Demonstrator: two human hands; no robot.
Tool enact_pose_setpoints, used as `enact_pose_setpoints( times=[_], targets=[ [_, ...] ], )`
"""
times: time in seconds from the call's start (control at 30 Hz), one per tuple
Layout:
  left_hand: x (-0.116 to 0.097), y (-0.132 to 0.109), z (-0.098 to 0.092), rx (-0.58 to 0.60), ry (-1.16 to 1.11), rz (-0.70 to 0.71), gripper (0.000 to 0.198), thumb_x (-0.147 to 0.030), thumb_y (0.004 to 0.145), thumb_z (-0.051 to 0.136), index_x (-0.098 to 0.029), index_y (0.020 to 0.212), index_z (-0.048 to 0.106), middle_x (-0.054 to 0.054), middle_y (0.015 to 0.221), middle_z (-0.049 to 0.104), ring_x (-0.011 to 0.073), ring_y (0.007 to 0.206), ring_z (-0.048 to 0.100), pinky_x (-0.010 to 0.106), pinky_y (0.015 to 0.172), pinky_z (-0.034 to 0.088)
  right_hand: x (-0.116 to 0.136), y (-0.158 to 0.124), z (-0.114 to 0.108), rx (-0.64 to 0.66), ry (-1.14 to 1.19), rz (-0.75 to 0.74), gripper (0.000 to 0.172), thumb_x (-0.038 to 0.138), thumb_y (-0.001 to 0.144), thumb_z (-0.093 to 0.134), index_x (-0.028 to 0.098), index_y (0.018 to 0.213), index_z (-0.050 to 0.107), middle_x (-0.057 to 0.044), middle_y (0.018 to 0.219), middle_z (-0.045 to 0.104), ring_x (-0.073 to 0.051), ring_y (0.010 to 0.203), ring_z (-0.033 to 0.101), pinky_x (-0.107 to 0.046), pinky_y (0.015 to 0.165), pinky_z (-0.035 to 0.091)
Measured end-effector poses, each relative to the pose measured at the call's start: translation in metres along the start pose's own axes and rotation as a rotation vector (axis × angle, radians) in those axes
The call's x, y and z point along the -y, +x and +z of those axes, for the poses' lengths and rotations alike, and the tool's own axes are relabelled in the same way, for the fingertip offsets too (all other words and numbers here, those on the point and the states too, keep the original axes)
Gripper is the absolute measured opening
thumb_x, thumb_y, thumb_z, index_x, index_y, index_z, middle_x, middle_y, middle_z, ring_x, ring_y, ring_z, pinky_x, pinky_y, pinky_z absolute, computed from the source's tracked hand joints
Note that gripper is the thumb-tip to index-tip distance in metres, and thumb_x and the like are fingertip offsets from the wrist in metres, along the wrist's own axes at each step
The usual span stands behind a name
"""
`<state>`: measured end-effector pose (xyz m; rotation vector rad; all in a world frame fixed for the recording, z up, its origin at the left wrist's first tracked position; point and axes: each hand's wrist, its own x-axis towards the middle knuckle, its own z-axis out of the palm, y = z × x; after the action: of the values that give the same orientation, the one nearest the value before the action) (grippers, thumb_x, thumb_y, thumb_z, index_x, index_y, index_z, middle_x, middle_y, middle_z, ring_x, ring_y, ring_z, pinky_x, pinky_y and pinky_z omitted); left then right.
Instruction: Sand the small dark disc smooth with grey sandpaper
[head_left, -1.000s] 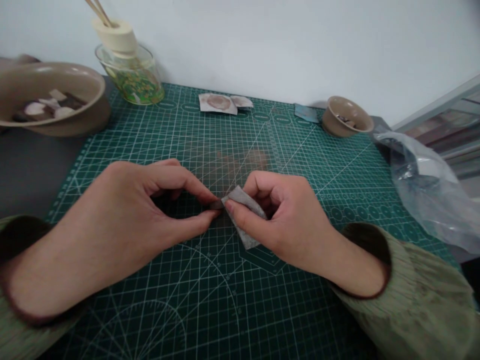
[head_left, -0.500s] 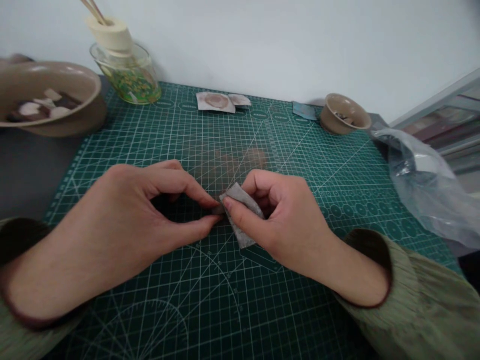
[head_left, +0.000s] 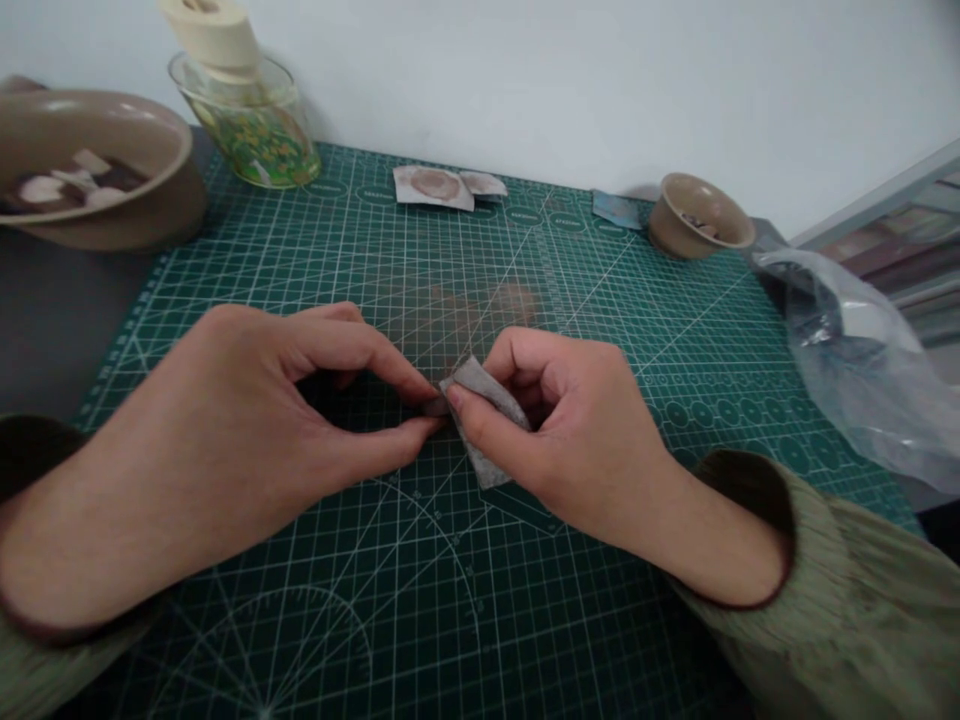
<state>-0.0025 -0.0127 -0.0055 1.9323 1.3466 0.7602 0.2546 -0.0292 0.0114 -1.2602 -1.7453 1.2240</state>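
A green cutting mat (head_left: 420,560) with white grid lines fills most of the frame, lying on a dark counter (head_left: 52,310) that shows at the left edge. A pale wall runs across the top.

At the right edge of the frame a crumpled clear plastic bag (head_left: 862,370) rests partly on the mat. In the upper left sits a large tan bowl (head_left: 142,215) with pale and dark scraps inside, and just right of it a glass jar (head_left: 255,135) with green and yellow contents, a roll of pale tape (head_left: 210,35) sitting on top of it.

Both hands meet at the middle of the frame, low over the mat. The left hand (head_left: 262,420) has thumb and forefinger pinched together on a small dark piece (head_left: 435,406), too small to identify. The right hand (head_left: 570,430) is closed on a small grey sheet (head_left: 484,425), folded over the forefinger with the thumb pressing on it; the sheet touches the dark piece.

In the upper right of the mat stands a small tan bowl (head_left: 697,215), with a bluish scrap (head_left: 616,208) just left of it. At the top centre lie two small paper squares (head_left: 442,186) with brownish stains.
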Motion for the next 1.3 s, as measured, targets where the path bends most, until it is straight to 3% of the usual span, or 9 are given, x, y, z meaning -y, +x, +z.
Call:
enact_pose_setpoints(
  times=[0.8,1.3],
  targets=[
    [-0.0020,-0.0017,0.0019,-0.036,0.072,-0.021,0.030,-0.067,0.092,0.088,-0.040,0.092,0.101,-0.005,0.091,0.091,0.0192,0.076,0.076,0.034,0.060,0.053,-0.0032,-0.0002,-0.0012,0.005,-0.008,-0.010,0.043,0.035,0.106,0.101,0.027,0.083,0.066,0.007,0.071,0.067,-0.014,0.066,0.062,-0.033,0.064,0.048],
    [0.0048,-0.0026,0.0012,-0.037,0.038,0.071,0.017,-0.059,0.099,0.092,-0.044,0.095,0.101,-0.008,0.090,0.089,0.0178,0.072,0.076,0.037,0.058,0.050,-0.0039,0.0024,-0.0029,0.054,0.031,-0.026,0.043,0.031,0.105,0.101,0.027,0.082,0.065,0.007,0.069,0.064,-0.014,0.064,0.060,-0.031,0.060,0.046]
  ],
)
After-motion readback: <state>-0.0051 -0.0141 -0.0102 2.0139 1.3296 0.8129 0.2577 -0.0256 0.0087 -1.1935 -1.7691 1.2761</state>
